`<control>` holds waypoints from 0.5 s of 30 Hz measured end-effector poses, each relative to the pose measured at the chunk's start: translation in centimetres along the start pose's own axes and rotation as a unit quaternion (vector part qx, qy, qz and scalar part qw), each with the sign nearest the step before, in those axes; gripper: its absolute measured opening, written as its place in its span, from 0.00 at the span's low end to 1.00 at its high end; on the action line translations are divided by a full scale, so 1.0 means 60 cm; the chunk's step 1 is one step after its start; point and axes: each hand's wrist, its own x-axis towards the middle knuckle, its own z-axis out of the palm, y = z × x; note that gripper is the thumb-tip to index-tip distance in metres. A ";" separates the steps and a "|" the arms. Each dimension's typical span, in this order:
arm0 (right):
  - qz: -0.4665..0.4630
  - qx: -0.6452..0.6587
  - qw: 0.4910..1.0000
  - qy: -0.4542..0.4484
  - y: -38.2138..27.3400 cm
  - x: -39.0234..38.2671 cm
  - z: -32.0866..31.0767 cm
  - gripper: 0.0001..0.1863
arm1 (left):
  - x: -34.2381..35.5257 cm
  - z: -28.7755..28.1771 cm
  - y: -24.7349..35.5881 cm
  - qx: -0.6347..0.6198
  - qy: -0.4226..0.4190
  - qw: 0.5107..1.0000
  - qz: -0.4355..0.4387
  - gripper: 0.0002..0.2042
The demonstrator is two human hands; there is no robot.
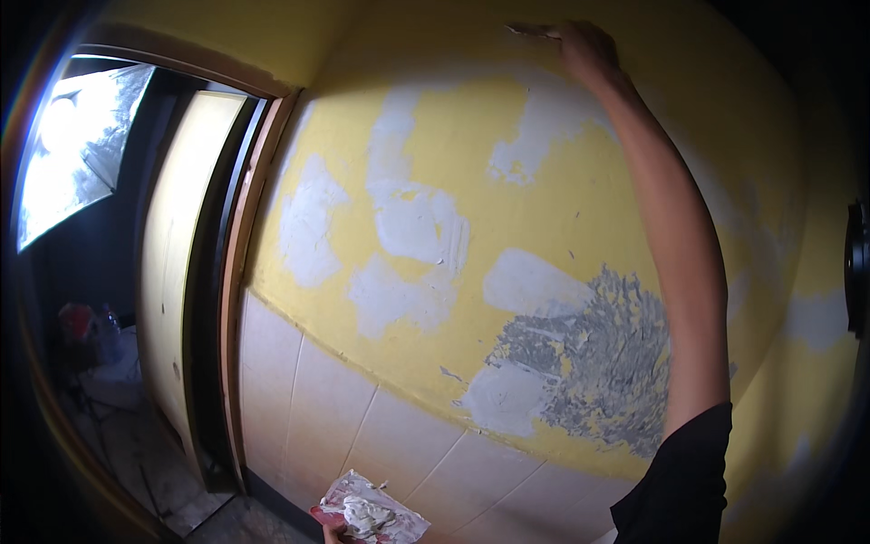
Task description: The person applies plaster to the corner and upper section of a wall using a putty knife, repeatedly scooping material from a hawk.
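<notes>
My right arm reaches high up the yellow wall (535, 218). At its end, my right hand (587, 50) is closed round a putty knife (531, 31), whose blade points left at the upper part of the wall; whether it touches the surface is hard to tell in the dim light. Low in the view, my left hand (333, 528) grips a flat plate (408, 521) by its reddish edge. A heap of white putty (367, 515) lies on that plate. White putty patches (408, 222) cover parts of the yellow paint.
A rough grey area (607, 363) shows at the wall's lower right. Pale tiles (335, 381) run below the paint. To the left stand a wooden door frame (246, 218) and a door (186, 263), with a bright window (82, 136) beyond. A dark round object (855, 263) is at the right edge.
</notes>
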 end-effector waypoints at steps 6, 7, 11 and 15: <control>0.025 -0.023 0.998 -0.056 -0.014 0.045 0.049 0.19 | -0.013 0.015 0.017 0.031 0.041 0.999 0.008 0.32; -0.012 -0.030 0.997 -0.068 -0.018 0.029 0.050 0.20 | -0.023 0.030 0.021 0.025 0.080 0.996 0.003 0.32; -0.141 0.028 0.988 -0.051 -0.051 -0.110 -0.008 0.22 | -0.014 0.011 0.034 0.037 0.060 0.997 0.043 0.33; -0.104 0.080 0.987 -0.094 -0.016 -0.096 -0.084 0.24 | -0.012 0.015 0.032 0.044 0.049 0.998 0.022 0.34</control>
